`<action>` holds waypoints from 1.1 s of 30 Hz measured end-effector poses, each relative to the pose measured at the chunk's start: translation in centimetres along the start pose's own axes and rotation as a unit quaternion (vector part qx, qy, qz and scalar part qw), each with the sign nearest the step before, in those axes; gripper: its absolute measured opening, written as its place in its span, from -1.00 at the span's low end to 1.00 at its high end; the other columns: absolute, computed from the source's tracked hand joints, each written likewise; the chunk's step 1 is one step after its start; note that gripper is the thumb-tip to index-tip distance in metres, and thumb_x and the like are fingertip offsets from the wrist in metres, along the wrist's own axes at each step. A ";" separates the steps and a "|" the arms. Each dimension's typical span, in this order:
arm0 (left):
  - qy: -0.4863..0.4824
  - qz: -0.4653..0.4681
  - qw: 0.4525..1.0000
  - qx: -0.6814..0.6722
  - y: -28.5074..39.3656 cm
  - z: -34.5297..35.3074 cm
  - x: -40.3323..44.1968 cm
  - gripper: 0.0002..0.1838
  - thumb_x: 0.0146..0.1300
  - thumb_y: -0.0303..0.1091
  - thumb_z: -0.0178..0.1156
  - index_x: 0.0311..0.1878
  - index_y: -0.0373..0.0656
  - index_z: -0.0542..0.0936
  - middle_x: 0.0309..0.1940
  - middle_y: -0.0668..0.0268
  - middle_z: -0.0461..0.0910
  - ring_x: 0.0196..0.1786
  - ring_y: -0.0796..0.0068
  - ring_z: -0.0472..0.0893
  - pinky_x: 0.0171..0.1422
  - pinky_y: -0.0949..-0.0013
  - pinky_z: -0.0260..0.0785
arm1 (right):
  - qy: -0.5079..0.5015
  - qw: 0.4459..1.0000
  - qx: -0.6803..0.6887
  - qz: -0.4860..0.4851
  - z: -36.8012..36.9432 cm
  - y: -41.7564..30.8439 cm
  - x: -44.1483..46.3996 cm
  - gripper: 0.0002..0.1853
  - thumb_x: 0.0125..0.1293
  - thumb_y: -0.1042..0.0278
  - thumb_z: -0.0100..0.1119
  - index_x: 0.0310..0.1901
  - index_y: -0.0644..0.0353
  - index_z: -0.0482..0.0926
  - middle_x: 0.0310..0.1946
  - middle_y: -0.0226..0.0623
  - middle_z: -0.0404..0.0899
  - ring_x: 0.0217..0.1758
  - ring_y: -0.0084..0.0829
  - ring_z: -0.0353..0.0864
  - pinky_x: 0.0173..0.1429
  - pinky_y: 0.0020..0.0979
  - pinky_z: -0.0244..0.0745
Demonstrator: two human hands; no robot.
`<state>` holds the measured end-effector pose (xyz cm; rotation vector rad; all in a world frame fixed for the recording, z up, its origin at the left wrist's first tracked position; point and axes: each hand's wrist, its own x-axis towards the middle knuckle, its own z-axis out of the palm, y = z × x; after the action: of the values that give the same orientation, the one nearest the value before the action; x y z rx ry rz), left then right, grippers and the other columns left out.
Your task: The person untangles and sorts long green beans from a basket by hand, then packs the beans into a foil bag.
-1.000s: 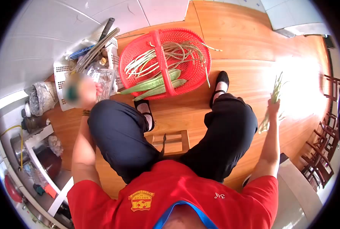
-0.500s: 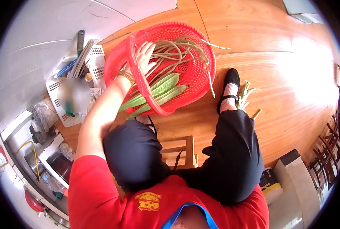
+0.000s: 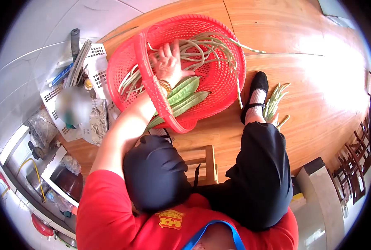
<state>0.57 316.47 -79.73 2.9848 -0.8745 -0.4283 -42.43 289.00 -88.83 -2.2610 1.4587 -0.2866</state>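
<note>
A red plastic basket with a tall handle sits on the wooden floor. My left hand reaches inside it, the forearm passing under the handle, fingers spread over long green beans. Nothing is visibly gripped. Some bean ends hang over the basket's right rim. Below my hand lie ridged green gourds, partly hidden by the handle and my wrist. My right hand is out of sight; only the red sleeve on that side shows.
A small pile of bean pieces lies beside my right shoe. A white perforated crate holding assorted items stands to the left, near the tiled wall. A wooden stool shows between my knees. Chairs stand far right.
My left hand has moved right, farther under the handle and over the beans. Beans left of the handle now show. The whole view has shifted slightly.
</note>
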 end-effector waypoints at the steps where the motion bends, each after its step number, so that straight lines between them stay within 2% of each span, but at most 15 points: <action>1: 0.010 -0.004 1.000 -0.004 0.4 0.3 0.2 0.38 -0.50 0.40 0.39 0.41 -0.10 0.01 0.20 0.05 0.23 0.28 0.08 0.23 0.28 -0.24 0.02 | 0.000 1.000 0.007 -0.003 0.2 0.1 0.2 -0.40 0.01 0.31 0.25 0.12 0.28 0.33 -0.12 -0.01 0.53 -0.05 -0.10 0.54 0.04 -0.24 0.42; 4: 0.018 -0.018 0.999 0.027 1.1 0.5 0.3 0.35 -0.49 0.38 0.40 0.41 -0.10 0.03 0.18 0.06 0.24 0.26 0.11 0.25 0.26 -0.21 0.07 | 0.004 1.000 0.026 -0.013 0.6 0.4 0.7 -0.39 0.01 0.32 0.26 0.14 0.28 0.33 -0.09 0.00 0.52 -0.02 -0.09 0.53 0.07 -0.23 0.40; 6: 0.047 -0.016 0.999 0.002 0.8 0.6 0.7 0.22 -0.46 0.31 0.44 0.32 -0.11 0.19 0.12 0.11 0.28 0.19 0.12 0.30 0.18 -0.17 0.16 | 0.006 0.999 0.037 -0.022 0.6 0.4 1.0 -0.38 0.01 0.32 0.26 0.15 0.28 0.32 -0.08 0.00 0.51 -0.01 -0.08 0.52 0.09 -0.23 0.40; 7: 0.046 -0.016 0.999 0.000 0.7 0.6 1.0 0.22 -0.46 0.31 0.44 0.32 -0.11 0.19 0.12 0.11 0.28 0.19 0.12 0.30 0.18 -0.17 0.16 | 0.005 0.999 0.045 -0.027 0.8 0.4 1.2 -0.38 0.01 0.32 0.26 0.15 0.28 0.32 -0.07 0.01 0.51 0.00 -0.08 0.52 0.09 -0.23 0.39; 9: -0.023 -0.030 0.999 -0.023 0.5 0.7 1.4 -0.03 -0.37 0.21 0.46 0.12 -0.12 0.36 0.01 0.17 0.36 0.14 0.16 0.35 0.07 -0.08 0.26 | 0.005 0.998 0.052 -0.037 1.3 0.5 1.6 -0.37 0.01 0.33 0.26 0.16 0.27 0.32 -0.05 0.01 0.51 0.02 -0.07 0.51 0.11 -0.22 0.38; 10: -0.005 -0.021 0.999 -0.035 0.0 0.8 1.8 -0.24 -0.29 0.15 0.45 -0.06 -0.13 0.44 -0.09 0.20 0.41 0.08 0.19 0.40 -0.01 -0.02 0.30 | 0.004 0.998 0.052 -0.035 1.3 0.3 1.6 -0.36 0.01 0.33 0.26 0.17 0.27 0.32 -0.04 0.01 0.50 0.03 -0.07 0.51 0.12 -0.22 0.38; 11: -0.020 -0.027 0.999 -0.043 -0.3 0.4 1.9 -0.30 -0.24 0.11 0.44 -0.10 -0.15 0.46 -0.13 0.17 0.44 0.06 0.21 0.43 -0.02 -0.01 0.32 | -0.001 0.999 0.033 -0.030 1.0 0.0 1.6 -0.34 0.00 0.35 0.27 0.19 0.25 0.30 -0.03 0.01 0.50 0.05 -0.08 0.50 0.14 -0.23 0.36; 14: -0.047 -0.016 0.998 -0.029 -0.1 0.1 2.3 -0.33 -0.24 0.05 0.45 -0.11 -0.16 0.46 -0.09 0.14 0.44 0.07 0.21 0.44 -0.03 -0.02 0.32 | -0.013 0.999 -0.026 -0.013 -0.4 -3.3 1.5 -0.26 -0.02 0.39 0.29 0.26 0.20 0.24 0.02 -0.02 0.48 0.10 -0.12 0.47 0.22 -0.26 0.31; 17: -0.041 -0.050 0.998 -0.016 0.6 0.3 2.5 -0.39 -0.23 -0.04 0.45 -0.13 -0.16 0.46 -0.13 0.15 0.48 0.02 0.17 0.48 -0.03 -0.04 0.31 | -0.011 0.998 0.040 0.039 -0.9 -3.7 1.5 -0.31 0.01 0.35 0.29 0.24 0.18 0.28 0.02 -0.02 0.49 0.09 -0.14 0.49 0.20 -0.27 0.33; 21: -0.021 -0.035 0.999 -0.018 1.1 1.0 2.6 -0.55 -0.15 -0.16 0.38 -0.19 -0.12 0.49 -0.30 0.13 0.61 -0.12 0.10 0.58 -0.01 -0.05 0.29 | -0.019 0.998 0.014 0.066 -1.5 -4.8 1.6 -0.39 0.06 0.33 0.27 0.20 0.15 0.35 0.02 -0.06 0.51 0.11 -0.21 0.50 0.17 -0.28 0.35; 24: -0.133 -0.101 0.986 -0.024 0.9 0.0 3.4 -0.66 -0.01 -0.17 0.28 -0.20 -0.12 0.51 -0.24 0.16 0.63 -0.06 0.16 0.59 0.01 -0.05 0.26 | -0.028 0.995 0.030 0.090 -2.2 -5.9 1.8 -0.42 0.09 0.31 0.26 0.18 0.15 0.38 0.03 -0.09 0.52 0.12 -0.25 0.50 0.16 -0.29 0.36; 27: 0.034 -0.036 0.998 -0.036 -0.1 -1.6 3.2 -0.72 0.05 -0.19 0.15 -0.20 -0.12 0.51 -0.31 0.16 0.63 -0.15 0.05 0.60 -0.04 -0.09 0.34 | -0.055 0.991 0.013 0.122 -3.4 -8.1 2.4 -0.43 0.17 0.40 0.19 0.23 0.22 0.29 0.14 -0.16 0.44 0.19 -0.29 0.43 0.19 -0.33 0.34; 30: 0.012 -0.011 0.999 -0.028 -1.0 -6.4 2.4 -0.74 0.05 -0.22 0.18 -0.24 -0.14 0.48 -0.38 0.17 0.62 -0.20 0.11 0.61 -0.11 -0.04 0.38 | -0.002 0.986 0.132 0.100 -3.2 -6.1 3.1 -0.48 0.15 0.44 0.17 0.19 0.21 0.35 0.08 -0.14 0.49 0.16 -0.27 0.47 0.21 -0.32 0.33; 32: 0.005 -0.010 0.999 -0.047 -2.5 -9.0 1.2 -0.74 0.04 -0.22 0.20 -0.25 -0.13 0.47 -0.39 0.18 0.62 -0.24 0.12 0.61 -0.13 -0.02 0.39 | -0.031 0.986 0.139 0.091 -4.8 -8.1 4.2 -0.54 0.19 0.44 0.16 0.15 0.25 0.38 0.04 -0.13 0.52 0.13 -0.28 0.49 0.18 -0.34 0.36; 33: 0.057 0.067 0.996 0.001 -3.6 -9.8 0.3 -0.74 0.03 -0.22 0.21 -0.25 -0.13 0.47 -0.42 0.17 0.61 -0.28 0.12 0.61 -0.17 0.00 0.40 | -0.050 0.982 0.164 0.077 -5.6 -8.3 5.0 -0.56 0.20 0.43 0.15 0.14 0.25 0.39 0.02 -0.12 0.53 0.11 -0.30 0.50 0.16 -0.36 0.38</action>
<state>5.25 318.58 -70.62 2.8947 -1.0563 -0.2505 -35.77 286.08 -80.35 -1.8639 1.4093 -0.3333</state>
